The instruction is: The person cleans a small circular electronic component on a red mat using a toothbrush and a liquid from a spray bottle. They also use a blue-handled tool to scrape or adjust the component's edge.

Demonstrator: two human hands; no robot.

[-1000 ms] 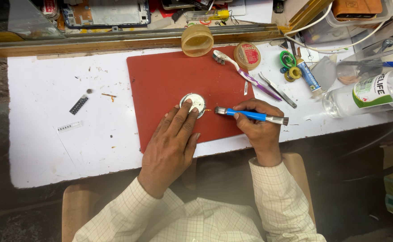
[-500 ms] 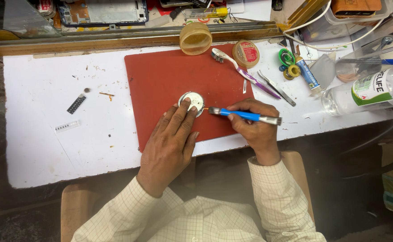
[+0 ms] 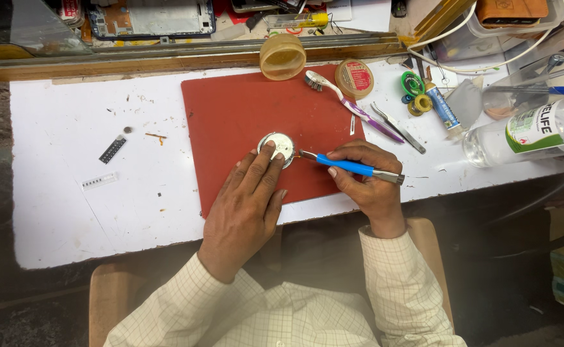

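The small round metal disc [image 3: 277, 145], which looks like a watch case or some similar part, lies flat on the red mat [image 3: 230, 122] near the middle of the white desk [image 3: 70, 212]. The left hand [image 3: 246, 205] rests over its near edge, fingers stretched out, the tips of two or three pressing down on the rim to pin it. That hand is not closed around anything; it only presses.

The right hand [image 3: 365, 183] is closed on a blue-handled tool [image 3: 349, 167], held low and nearly level like a pen. Its fine metal tip meets the right edge of the disc, or comes just beside it; whether it has entered a seam cannot be told from here.

Progress, as I judge it: the work is in its middle. The piece is placed, steadied and under the tool, but the disc appears whole, and no lid or detached part lies beside it on the mat. Whatever is to be opened or freed seems not yet done.

Around the mat: a purple-and-white toothbrush [image 3: 353, 106], a round tin with a reddish lid [image 3: 354, 78] and a tan plastic cup lying on its side [image 3: 282, 56] at the far edge; tweezers [image 3: 398, 127] and a clear plastic bottle [image 3: 526, 132] to the right. A small black strip [image 3: 112, 149] lies well apart on the left.
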